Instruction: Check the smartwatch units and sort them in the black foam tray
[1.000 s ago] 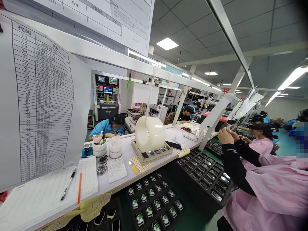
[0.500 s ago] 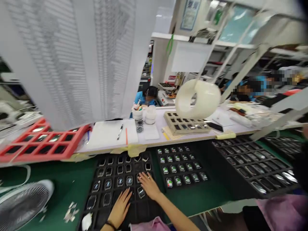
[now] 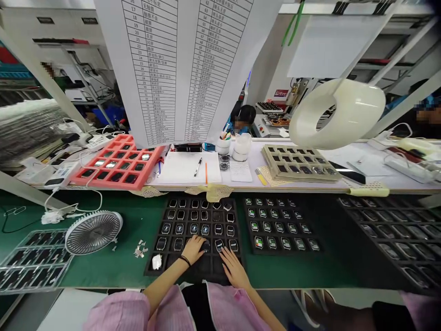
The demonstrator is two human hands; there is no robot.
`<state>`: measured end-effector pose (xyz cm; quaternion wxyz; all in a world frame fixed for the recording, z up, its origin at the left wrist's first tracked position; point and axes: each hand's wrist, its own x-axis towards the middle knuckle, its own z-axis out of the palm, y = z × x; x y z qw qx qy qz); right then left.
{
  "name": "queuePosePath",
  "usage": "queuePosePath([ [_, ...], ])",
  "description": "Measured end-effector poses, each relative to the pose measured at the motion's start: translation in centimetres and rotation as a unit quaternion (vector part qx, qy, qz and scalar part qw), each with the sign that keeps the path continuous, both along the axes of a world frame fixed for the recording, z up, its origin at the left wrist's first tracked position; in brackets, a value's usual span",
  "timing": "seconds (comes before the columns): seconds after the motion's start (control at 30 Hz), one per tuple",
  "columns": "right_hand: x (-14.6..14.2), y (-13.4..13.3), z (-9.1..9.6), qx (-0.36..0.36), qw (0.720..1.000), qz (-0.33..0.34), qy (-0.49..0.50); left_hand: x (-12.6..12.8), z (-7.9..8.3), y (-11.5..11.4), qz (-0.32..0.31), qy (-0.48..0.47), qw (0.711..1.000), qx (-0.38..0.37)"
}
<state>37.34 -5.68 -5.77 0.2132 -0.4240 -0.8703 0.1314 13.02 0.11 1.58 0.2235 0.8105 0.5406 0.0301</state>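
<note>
A black tray [image 3: 161, 266] of several small smartwatch bodies lies on the green mat right in front of me. My left hand [image 3: 193, 248] rests on its near rows, fingers curled over a watch body [image 3: 206, 246]. My right hand [image 3: 233, 266] lies flat on the tray beside it, fingers stretched toward the watch bodies in the near row. A second black tray [image 3: 253, 248] with lit watch screens sits just to the right.
A small white desk fan [image 3: 93, 231] and loose white scraps [image 3: 139, 248] lie left of the tray. A red tray [image 3: 113, 181], notepad with pens [image 3: 189, 168], a beige tray [image 3: 296, 177] and a big tape roll [image 3: 336, 112] are on the raised shelf. Other people work beyond.
My view has swung down and left from the room onto my own bench. Both hands, seen half a second ago on the tray, stay on its near rows; the left has curled.
</note>
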Motion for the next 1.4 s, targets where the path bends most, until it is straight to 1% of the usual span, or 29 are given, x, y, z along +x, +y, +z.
queuePosePath([
  [0.13,-0.4,-0.6,-0.4,0.058,0.997,-0.030,0.027,2.2,0.2,1.5,-0.007,0.021,1.000,-0.009],
  [0.23,-0.6,-1.0,-0.5,0.075,0.995,-0.063,0.024,2.6,0.6,2.0,-0.010,0.013,1.000,-0.016],
  [0.33,-0.7,-1.4,-0.5,0.072,0.993,-0.088,0.027,0.8,1.3,1.9,0.002,-0.013,1.000,-0.008],
  [0.43,-0.7,-1.6,-0.6,0.068,0.993,-0.095,0.034,-2.6,2.0,1.3,0.012,-0.030,0.999,-0.001],
  [0.53,-0.7,-1.7,-0.7,0.058,0.993,-0.092,0.041,-5.9,2.2,0.8,-0.009,-0.024,0.999,-0.026],
  [0.6,-0.7,-1.6,-0.7,0.052,0.993,-0.092,0.044,-7.0,1.9,0.6,-0.031,-0.014,0.998,-0.049],
  [0.67,-0.7,-1.6,-0.6,0.047,0.993,-0.093,0.047,-7.1,1.6,0.6,-0.047,-0.003,0.997,-0.064],
  [0.8,-0.7,-1.5,-0.5,0.040,0.994,-0.093,0.052,-5.4,0.9,1.0,-0.056,0.026,0.995,-0.084],
  [0.9,-0.8,-1.6,-0.4,0.035,0.993,-0.094,0.057,-4.0,0.4,1.2,-0.037,0.053,0.994,-0.090],
  [1.0,-0.8,-1.7,-0.1,0.039,0.993,-0.094,0.062,-3.7,0.5,1.3,-0.007,0.068,0.994,-0.089],
  [1.1,-0.8,-1.9,0.2,0.051,0.992,-0.087,0.070,-4.8,1.4,1.5,0.020,0.058,0.995,-0.076],
  [1.23,-0.8,-1.9,0.1,0.042,0.990,-0.092,0.100,-7.9,2.6,1.1,0.057,0.043,0.996,-0.044],
  [1.3,-0.8,-1.9,0.0,0.038,0.989,-0.090,0.107,-9.2,2.6,0.5,0.062,0.040,0.996,-0.045],
  [1.4,-0.8,-1.9,0.0,0.032,0.989,-0.088,0.114,-10.1,1.8,-0.4,0.054,0.035,0.996,-0.060],
])
